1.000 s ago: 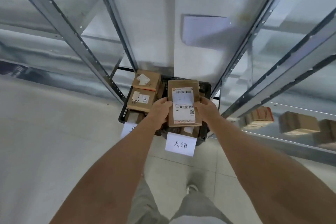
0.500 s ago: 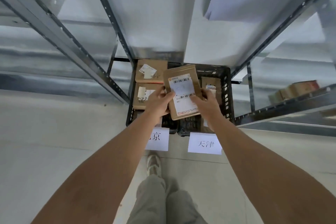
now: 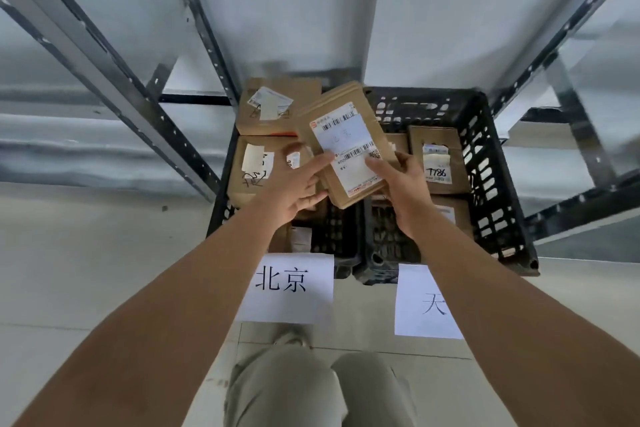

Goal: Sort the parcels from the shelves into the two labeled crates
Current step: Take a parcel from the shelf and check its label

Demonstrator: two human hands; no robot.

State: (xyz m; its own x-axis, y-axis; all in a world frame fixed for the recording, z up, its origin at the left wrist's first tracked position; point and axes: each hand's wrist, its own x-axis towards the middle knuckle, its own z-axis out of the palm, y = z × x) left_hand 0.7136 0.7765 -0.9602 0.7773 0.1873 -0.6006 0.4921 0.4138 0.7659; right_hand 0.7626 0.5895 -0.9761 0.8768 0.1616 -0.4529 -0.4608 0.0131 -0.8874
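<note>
A flat brown cardboard parcel (image 3: 349, 146) with a white barcode label hangs tilted above the gap between two black crates. My right hand (image 3: 401, 184) grips its lower right edge, thumb on the label. My left hand (image 3: 298, 184) touches its lower left edge, fingers under it and thumb stretched along the side. The left crate (image 3: 221, 208) bears a white sign 北京 (image 3: 287, 284) and holds several brown parcels (image 3: 277, 111). The right crate (image 3: 491, 177), with a white sign starting 天 (image 3: 426, 302), holds a parcel marked T786 (image 3: 436, 159) and others.
Grey metal shelf uprights (image 3: 104, 69) slant in from both sides above the crates, with a pale wall behind. The crates stand on a light tiled floor (image 3: 86, 270). My legs in pale trousers (image 3: 311, 388) and one shoe show at the bottom.
The view has dropped closer to the crates and both signs now show. The parcel has tilted left and moved over the crates' inner edges; my left hand has slid lower on it.
</note>
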